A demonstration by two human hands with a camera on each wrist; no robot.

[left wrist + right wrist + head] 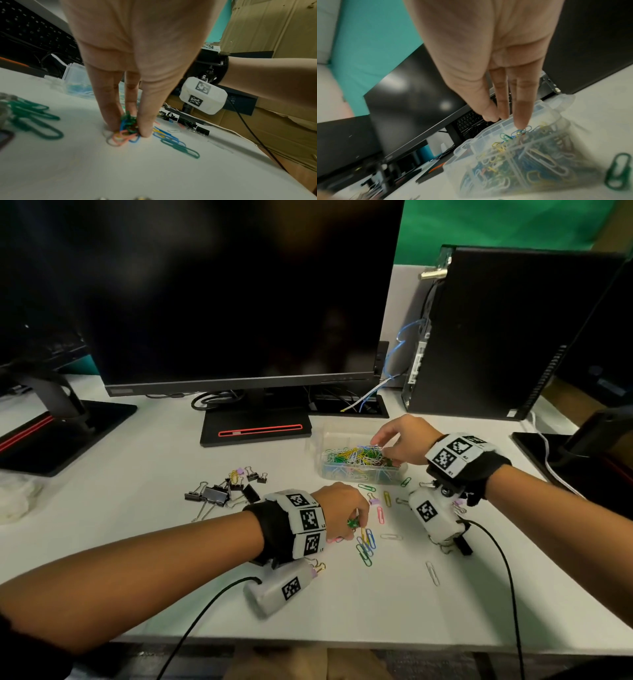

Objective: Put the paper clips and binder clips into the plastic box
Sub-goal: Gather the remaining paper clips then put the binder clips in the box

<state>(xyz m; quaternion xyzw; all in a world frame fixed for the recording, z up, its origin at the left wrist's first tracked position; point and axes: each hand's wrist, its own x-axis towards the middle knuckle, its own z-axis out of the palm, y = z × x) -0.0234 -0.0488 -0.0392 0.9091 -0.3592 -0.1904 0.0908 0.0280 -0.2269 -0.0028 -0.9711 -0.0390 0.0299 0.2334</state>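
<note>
Your left hand [130, 83] pinches a bunch of paper clips [127, 127] against the table [144, 508], lower centre of frame. Your right hand [402, 441], fingers extended and apparently holding nothing, hovers over the clip-filled plastic box [394, 474]; binder clips [219, 491] lie centre-left.

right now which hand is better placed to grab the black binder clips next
Left. The binder clips lie just beyond the left hand, which pinches paper clips. The right hand is over the plastic box, farther off.
</note>
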